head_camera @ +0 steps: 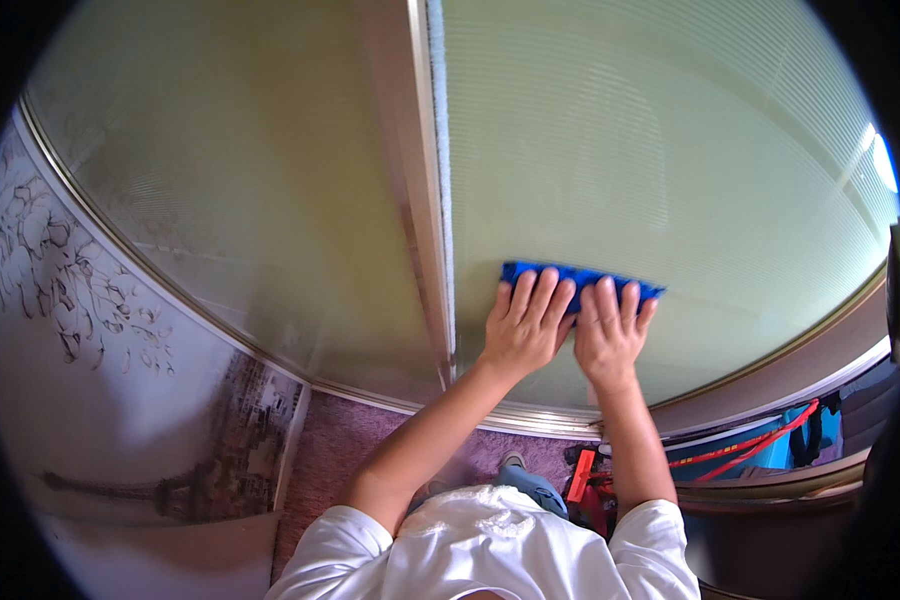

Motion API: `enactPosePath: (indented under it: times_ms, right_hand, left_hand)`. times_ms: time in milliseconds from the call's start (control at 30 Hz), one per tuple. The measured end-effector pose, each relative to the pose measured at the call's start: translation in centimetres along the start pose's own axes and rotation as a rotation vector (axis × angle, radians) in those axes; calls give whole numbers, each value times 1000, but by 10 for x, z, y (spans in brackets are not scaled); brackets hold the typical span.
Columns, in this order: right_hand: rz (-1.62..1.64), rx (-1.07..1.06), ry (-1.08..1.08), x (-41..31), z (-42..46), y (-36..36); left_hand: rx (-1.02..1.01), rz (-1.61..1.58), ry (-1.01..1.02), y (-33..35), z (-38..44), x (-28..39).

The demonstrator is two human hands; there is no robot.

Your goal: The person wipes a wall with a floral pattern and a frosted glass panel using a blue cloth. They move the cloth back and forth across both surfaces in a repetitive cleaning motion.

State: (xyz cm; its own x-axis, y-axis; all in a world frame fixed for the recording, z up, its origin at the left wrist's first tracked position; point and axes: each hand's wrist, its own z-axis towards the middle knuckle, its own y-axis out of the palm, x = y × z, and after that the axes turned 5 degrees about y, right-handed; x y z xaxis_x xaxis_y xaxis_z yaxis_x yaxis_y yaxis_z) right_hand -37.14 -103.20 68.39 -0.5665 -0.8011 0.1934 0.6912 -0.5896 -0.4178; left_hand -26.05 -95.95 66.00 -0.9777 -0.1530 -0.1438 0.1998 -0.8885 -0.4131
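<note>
A folded blue cloth lies flat against the pale green ribbed sliding door panel, low and close to its left edge. On the left part of the cloth rests my left hand, its fingers spread and pointing up. My right hand presses on the cloth's right part with its fingers extended. The two hands are side by side, thumbs close together. What lies under the palms is hidden.
A metal door frame with a fuzzy strip divides the two panels. The bottom track borders a purple carpet. A decorated white panel stands left. At right are red straps and a blue container.
</note>
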Motion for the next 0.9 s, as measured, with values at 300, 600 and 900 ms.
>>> enactPosePath:
  times_ms: [300, 600, 900]
  right_hand:
    - [47, -18, 178, -26, -10, -1]
    - [11, 47, 80, 8, 38, -18]
    - [16, 69, 51, 59, 26, -27]
  left_hand:
    - [75, -55, -80, 7, -15, 5]
    - [8, 6, 9, -16, 40, -1]
    - [26, 62, -4, 9, 54, 44]
